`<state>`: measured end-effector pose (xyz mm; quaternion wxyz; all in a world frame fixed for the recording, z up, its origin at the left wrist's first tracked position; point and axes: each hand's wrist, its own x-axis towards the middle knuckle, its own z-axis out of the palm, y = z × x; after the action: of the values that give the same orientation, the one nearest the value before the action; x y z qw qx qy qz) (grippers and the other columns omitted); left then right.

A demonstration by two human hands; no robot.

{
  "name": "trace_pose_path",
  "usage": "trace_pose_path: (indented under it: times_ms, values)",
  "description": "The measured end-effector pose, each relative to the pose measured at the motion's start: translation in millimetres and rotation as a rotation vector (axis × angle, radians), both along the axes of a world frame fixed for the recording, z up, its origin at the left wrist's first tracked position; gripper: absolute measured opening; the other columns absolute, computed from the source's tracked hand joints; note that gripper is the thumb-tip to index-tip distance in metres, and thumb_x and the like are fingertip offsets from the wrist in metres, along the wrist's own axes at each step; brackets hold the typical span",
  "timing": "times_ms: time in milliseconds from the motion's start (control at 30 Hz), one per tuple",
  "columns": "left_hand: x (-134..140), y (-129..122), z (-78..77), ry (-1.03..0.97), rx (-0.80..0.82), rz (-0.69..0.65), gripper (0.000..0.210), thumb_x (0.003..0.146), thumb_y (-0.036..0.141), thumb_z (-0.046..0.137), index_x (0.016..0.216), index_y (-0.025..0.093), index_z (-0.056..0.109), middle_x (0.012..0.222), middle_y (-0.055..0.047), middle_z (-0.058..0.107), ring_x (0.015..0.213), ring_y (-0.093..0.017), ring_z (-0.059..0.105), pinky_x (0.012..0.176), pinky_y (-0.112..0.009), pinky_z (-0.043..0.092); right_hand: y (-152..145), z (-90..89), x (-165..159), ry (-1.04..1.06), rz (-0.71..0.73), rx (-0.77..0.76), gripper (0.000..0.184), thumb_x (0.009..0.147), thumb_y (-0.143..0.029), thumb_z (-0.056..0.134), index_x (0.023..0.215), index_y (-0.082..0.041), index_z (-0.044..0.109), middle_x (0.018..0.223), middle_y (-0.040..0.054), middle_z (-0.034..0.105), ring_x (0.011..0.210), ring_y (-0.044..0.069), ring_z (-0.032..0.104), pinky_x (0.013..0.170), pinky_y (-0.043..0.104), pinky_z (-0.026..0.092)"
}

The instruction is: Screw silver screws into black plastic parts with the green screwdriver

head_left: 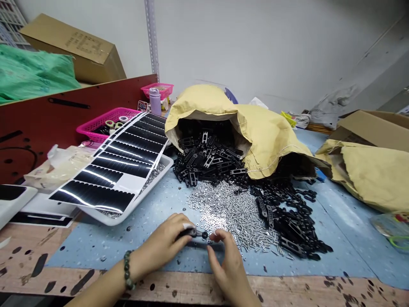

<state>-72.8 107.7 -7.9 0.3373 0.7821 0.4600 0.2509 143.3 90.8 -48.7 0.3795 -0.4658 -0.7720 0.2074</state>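
My left hand point(169, 238), with a bead bracelet at its wrist and white tape on a finger, is closed around a small black plastic part point(191, 233). A dark round end point(205, 235) of that part points toward my right hand point(225, 260). The right thumb and index finger are apart, close to this end; whether a tiny nut touches the fingertip I cannot tell. Just beyond both hands lie a pile of silver nuts point(211, 204) and a heap of silver screws point(249, 217). To their right spreads a heap of black parts point(294, 230).
Paper sacks point(204, 100) spill black pieces at the back. A white tray point(115, 219) on the left carries black sticker sheets point(128, 149). Behind it are a pink basket point(89, 128) and a purple bottle point(155, 101). Another paper sack point(377, 170) lies right.
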Motion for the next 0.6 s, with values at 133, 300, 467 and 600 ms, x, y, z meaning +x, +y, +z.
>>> trace_pose_path:
  times_ms: [133, 300, 467, 600]
  values:
    - [8.3, 1.9, -12.1, 0.214, 0.101, -0.140, 0.016, 0.092, 0.016, 0.052, 0.101, 0.024, 0.063, 0.096, -0.003, 0.060, 0.091, -0.021, 0.054, 0.081, -0.036, 0.045, -7.0, -0.5, -3.5, -0.044, 0.125, -0.003, 0.024, 0.088, -0.010, 0.050, 0.107, -0.024, 0.050, 0.094, 0.0046, 0.061, 0.088, 0.021, 0.058, 0.077, 0.034, 0.050]
    - [1.1, 8.3, -17.1, 0.252, 0.148, -0.157, 0.015, 0.093, 0.016, 0.052, 0.099, 0.023, 0.063, 0.094, -0.003, 0.060, 0.091, -0.021, 0.055, 0.083, -0.040, 0.045, -5.3, -9.5, -16.9, -0.037, 0.103, 0.035, 0.022, 0.087, -0.005, 0.046, 0.099, -0.023, 0.051, 0.087, 0.0034, 0.062, 0.081, 0.020, 0.058, 0.071, 0.033, 0.049]
    - [-5.4, -2.7, -10.4, 0.181, 0.151, -0.059, 0.041, 0.089, 0.016, 0.054, 0.128, 0.029, 0.050, 0.121, -0.007, 0.055, 0.113, -0.027, 0.049, 0.096, -0.050, 0.041, -3.5, -5.8, -15.1, -0.006, 0.060, 0.035, 0.028, 0.085, -0.013, 0.055, 0.111, -0.022, 0.049, 0.098, 0.0076, 0.059, 0.090, 0.022, 0.058, 0.076, 0.036, 0.051]
    - [-8.6, -16.7, 8.1, -0.146, -0.076, 0.031, 0.046, 0.090, 0.029, 0.054, 0.135, 0.033, 0.044, 0.136, -0.005, 0.048, 0.126, -0.024, 0.042, 0.106, -0.047, 0.035, 4.1, 19.8, -16.1, 0.127, 0.013, 0.029, 0.023, 0.088, -0.019, 0.052, 0.111, -0.023, 0.050, 0.098, 0.0072, 0.059, 0.090, 0.021, 0.059, 0.076, 0.032, 0.051]
